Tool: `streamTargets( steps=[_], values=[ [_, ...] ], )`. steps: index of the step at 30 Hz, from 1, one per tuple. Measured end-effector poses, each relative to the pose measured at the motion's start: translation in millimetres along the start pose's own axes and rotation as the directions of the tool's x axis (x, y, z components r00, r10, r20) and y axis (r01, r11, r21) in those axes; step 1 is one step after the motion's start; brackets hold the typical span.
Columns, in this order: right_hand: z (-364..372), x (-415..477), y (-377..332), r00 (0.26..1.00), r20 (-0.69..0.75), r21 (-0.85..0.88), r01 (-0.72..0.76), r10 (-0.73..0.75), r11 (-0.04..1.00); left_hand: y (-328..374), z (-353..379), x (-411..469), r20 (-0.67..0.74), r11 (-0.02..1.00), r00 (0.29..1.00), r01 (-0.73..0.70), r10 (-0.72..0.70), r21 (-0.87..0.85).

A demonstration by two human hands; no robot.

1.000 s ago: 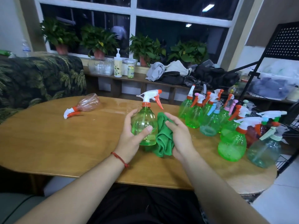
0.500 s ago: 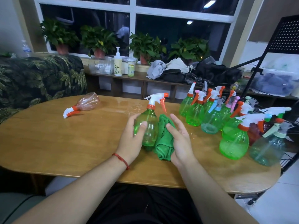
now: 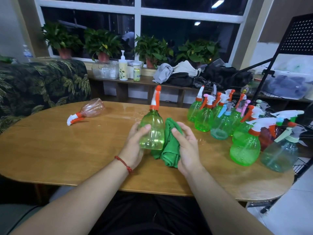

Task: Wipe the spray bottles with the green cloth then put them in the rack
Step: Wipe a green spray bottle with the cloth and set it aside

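Observation:
My left hand [image 3: 134, 146] grips a clear green spray bottle [image 3: 153, 131] upright over the middle of the wooden table [image 3: 50, 150]. Its white and orange nozzle points away from me. My right hand [image 3: 186, 146] holds the folded green cloth [image 3: 169, 146] against the bottle's right side. Several more spray bottles [image 3: 237, 122], mostly green, stand crowded at the table's right end. A pink bottle [image 3: 91, 109] lies on its side at the far left. The black wire rack [image 3: 303, 138] stands beyond the table's right edge, mostly cut off.
A leaf-patterned sofa [image 3: 42, 82] sits at the left. Behind the table a low shelf [image 3: 144, 82] carries a pump bottle, a can, a clear box and piled clothes. Potted plants [image 3: 152, 50] line the window sill.
The bottle has been turned in my left hand, so its nozzle now faces away instead of to the right. My right hand keeps the cloth at its side.

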State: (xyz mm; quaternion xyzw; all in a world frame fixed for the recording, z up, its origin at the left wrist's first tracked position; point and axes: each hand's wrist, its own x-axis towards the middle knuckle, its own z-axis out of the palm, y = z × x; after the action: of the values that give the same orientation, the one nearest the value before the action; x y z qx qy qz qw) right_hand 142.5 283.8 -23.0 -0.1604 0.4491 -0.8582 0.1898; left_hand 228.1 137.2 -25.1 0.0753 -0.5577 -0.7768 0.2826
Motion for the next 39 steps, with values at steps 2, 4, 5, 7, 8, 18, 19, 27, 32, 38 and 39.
streamTargets(
  steps=[2,4,5,7,8,18,19,27,32,38,39],
  values=[
    [0,0,1,1.000,-0.001,-0.009,0.000,0.000,1.000,-2,1,-1,0.005,0.990,1.000,-0.012,0.011,0.142],
    [-3,2,0,1.000,-0.001,0.006,-0.006,0.006,1.000,-4,2,-3,0.027,0.957,0.998,-0.064,0.059,0.284],
    [-5,2,-2,1.000,0.000,0.014,-0.008,0.008,1.000,-6,2,-4,0.038,0.940,0.996,-0.086,0.078,0.329],
    [-7,2,-4,1.000,0.002,0.029,-0.022,0.022,0.999,-7,2,-5,0.020,0.904,0.992,-0.125,0.128,0.408],
    [-6,2,-4,1.000,0.005,0.037,-0.029,0.029,0.999,-7,2,-5,-0.001,0.889,0.989,-0.135,0.151,0.437],
    [-1,-5,-8,0.995,0.081,0.113,-0.069,0.060,0.991,-8,4,-8,0.034,0.862,0.968,-0.236,0.248,0.449],
    [0,-5,-7,0.997,0.063,0.113,-0.051,0.044,0.992,-6,3,-9,0.018,0.893,0.968,-0.237,0.250,0.383],
    [32,9,-48,0.801,0.173,-0.477,0.577,-0.573,0.663,-4,-1,-8,0.128,0.912,0.974,-0.221,0.188,0.344],
    [35,33,-54,0.589,0.569,-0.666,0.740,-0.574,0.099,-2,1,-10,0.138,0.897,0.969,-0.241,0.204,0.371],
    [28,44,-60,0.528,0.633,-0.627,0.778,-0.566,0.024,5,2,-13,0.125,0.930,0.973,-0.223,0.193,0.292],
    [27,49,-64,0.567,0.562,-0.676,0.734,-0.602,0.061,5,3,-13,0.126,0.934,0.973,-0.223,0.195,0.280]
  ],
)
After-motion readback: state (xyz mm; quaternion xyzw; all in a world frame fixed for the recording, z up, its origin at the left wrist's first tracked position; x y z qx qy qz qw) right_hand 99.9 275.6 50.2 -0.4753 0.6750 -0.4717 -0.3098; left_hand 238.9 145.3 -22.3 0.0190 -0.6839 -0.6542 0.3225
